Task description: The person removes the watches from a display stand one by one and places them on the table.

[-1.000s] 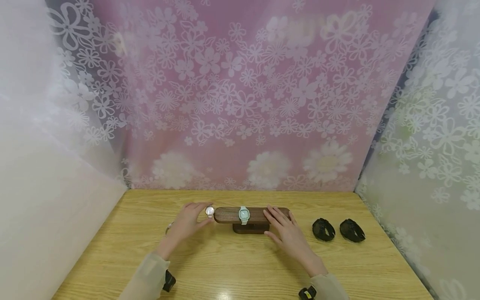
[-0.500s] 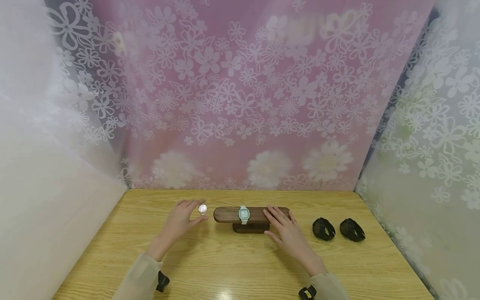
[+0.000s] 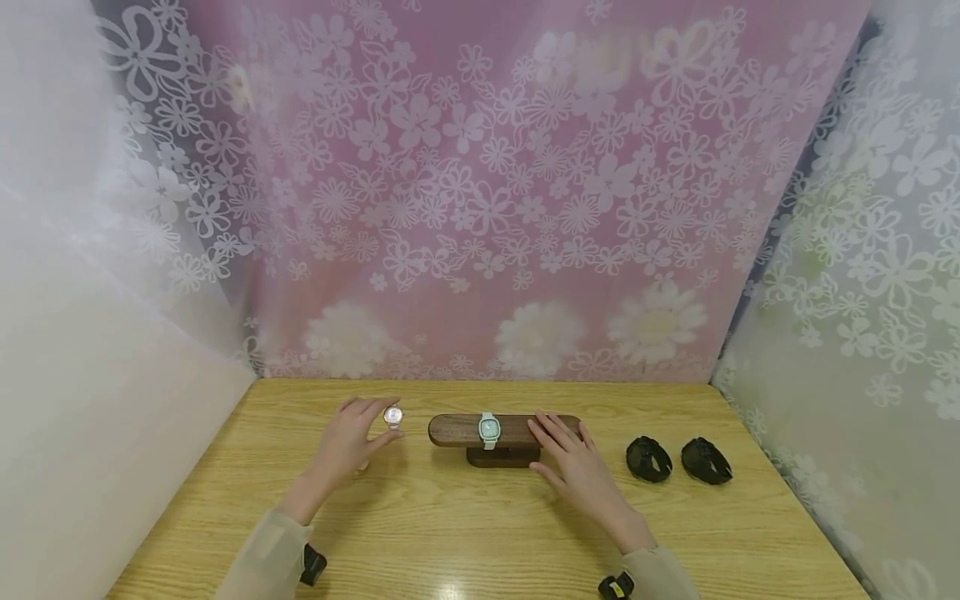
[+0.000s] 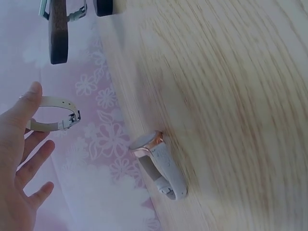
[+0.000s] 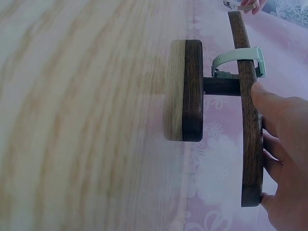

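My left hand pinches a watch between thumb and fingers, to the left of a dark wooden stand. In the left wrist view its pale strap forms a buckled loop. Around the stand's bar sits a mint-green watch. My right hand rests on the bar's right part; in the right wrist view, thumb and fingers of the hand grip the bar. Another watch, with a white strap and rose-gold case, stands on the table below my left hand.
Two black curved objects lie on the wooden table at the right. A pink flowered curtain hangs behind the table, with pale sheets on both sides.
My left hand has moved left, away from the stand's left end, with the pinched watch. My right hand and the mint-green watch have stayed put.
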Available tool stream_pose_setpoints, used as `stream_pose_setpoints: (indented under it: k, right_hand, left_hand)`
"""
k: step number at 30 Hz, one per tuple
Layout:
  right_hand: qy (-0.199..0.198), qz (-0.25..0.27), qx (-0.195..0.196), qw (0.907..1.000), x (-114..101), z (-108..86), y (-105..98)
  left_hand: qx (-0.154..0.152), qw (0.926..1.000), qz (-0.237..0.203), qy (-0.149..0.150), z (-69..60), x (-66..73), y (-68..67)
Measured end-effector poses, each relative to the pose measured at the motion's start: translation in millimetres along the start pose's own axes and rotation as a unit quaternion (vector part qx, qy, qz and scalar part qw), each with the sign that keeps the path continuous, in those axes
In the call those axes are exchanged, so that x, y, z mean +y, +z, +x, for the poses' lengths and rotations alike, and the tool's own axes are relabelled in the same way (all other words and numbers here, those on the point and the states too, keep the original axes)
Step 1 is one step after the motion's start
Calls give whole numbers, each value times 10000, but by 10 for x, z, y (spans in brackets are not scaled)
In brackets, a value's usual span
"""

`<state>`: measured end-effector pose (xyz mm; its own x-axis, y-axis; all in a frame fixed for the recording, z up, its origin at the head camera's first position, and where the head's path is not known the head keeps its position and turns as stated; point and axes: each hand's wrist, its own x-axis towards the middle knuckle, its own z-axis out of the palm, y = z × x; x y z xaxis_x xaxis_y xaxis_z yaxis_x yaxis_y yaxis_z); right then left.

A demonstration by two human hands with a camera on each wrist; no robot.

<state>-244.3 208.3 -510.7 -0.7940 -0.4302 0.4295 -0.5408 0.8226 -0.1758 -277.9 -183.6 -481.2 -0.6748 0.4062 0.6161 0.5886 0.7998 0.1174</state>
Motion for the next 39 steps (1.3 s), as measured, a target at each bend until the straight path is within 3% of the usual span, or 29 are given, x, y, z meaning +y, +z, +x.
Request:
stream_pose_setpoints:
  k: [9, 18, 28, 34, 39]
  right_hand:
    - [-160, 49, 278, 9995, 1, 3, 3]
    - [-92, 51, 178, 9998, 1, -3, -6]
    - [-69, -16, 16, 10000, 13, 1, -2]
    - [-53, 4, -2, 10000, 9, -1, -1]
    - [-92, -12, 114, 9999, 5, -1, 17]
  left_hand:
    - [-12, 9998, 161, -142, -80, -146, -97]
    - [-31, 9989, 261, -392, -252, -350, -232]
    - [163, 9976, 475, -469, -481, -580, -424]
    - [17, 9958, 667, -634, -602, -693, -539]
    - [35, 9946, 898, -527, -666, -773, -597]
